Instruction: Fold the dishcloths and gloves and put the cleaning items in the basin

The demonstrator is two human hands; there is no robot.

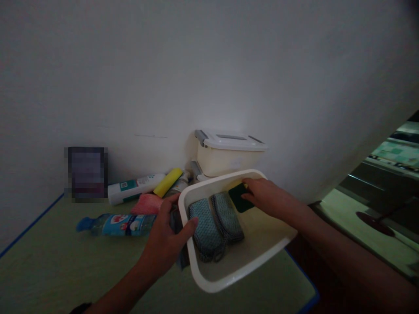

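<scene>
A white plastic bin (209, 283) is tilted toward me, its inside in view. My left hand (168, 235) grips the bin's left wall, thumb over the rim and fingers hidden behind it. Inside, two blue-grey scrubbing sponges (204, 224) with checked edges lie side by side. My right hand (258, 194) reaches over the far right rim and pinches a dark green scouring sponge (240, 203). That sponge is beside the blue-grey pair, against the bin's inner wall.
Left of the bin lie a plastic bottle (126, 224), a pink cloth (147, 204), a white tube-shaped container (122, 193) and a yellow roll (168, 182). A lidded box (231, 159) stands by the wall. The table's blue edge (306, 279) runs at lower right.
</scene>
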